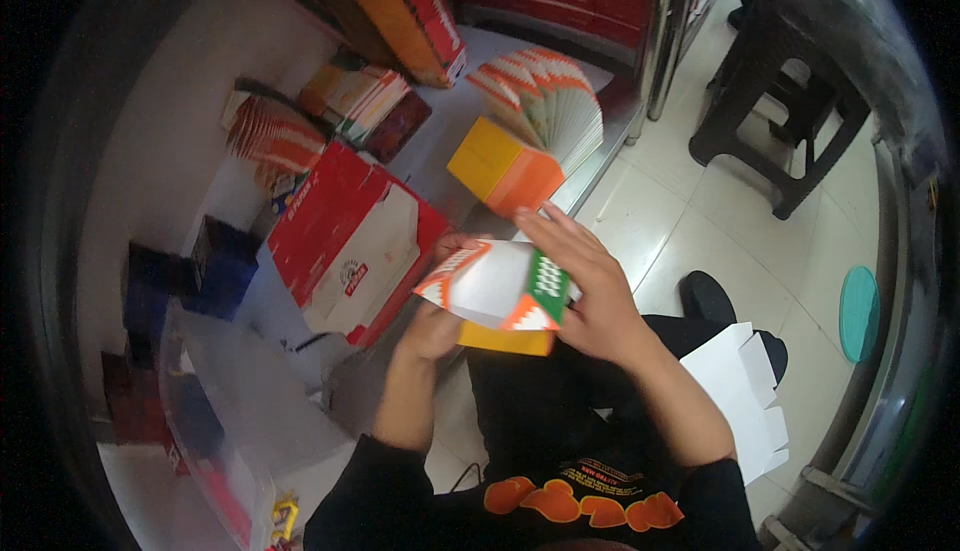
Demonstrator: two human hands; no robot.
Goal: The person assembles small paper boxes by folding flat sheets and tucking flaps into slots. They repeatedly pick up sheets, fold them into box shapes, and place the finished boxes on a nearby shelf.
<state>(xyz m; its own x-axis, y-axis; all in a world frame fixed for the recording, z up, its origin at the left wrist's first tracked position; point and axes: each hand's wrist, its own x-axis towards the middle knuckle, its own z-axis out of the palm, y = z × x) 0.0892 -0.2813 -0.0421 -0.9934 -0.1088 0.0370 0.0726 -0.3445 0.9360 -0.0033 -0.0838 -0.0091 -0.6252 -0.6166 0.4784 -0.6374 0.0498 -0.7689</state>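
Holding one half-folded carton: our left hand grips beneath, fingers hidden; right hand clasps its green end; yellow underside barely visible.

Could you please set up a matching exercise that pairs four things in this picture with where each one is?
Things:
1. Partly folded carton
2. Assembled orange and yellow box
3. Black plastic stool
4. White flat carton blank

Places:
A. On the tiled floor at the upper right
B. On the table edge, in front of a fanned stack of flat cartons
C. Between the left hand and the right hand
D. Beside the person's right leg

Pairs: 1-C, 2-B, 3-A, 4-D
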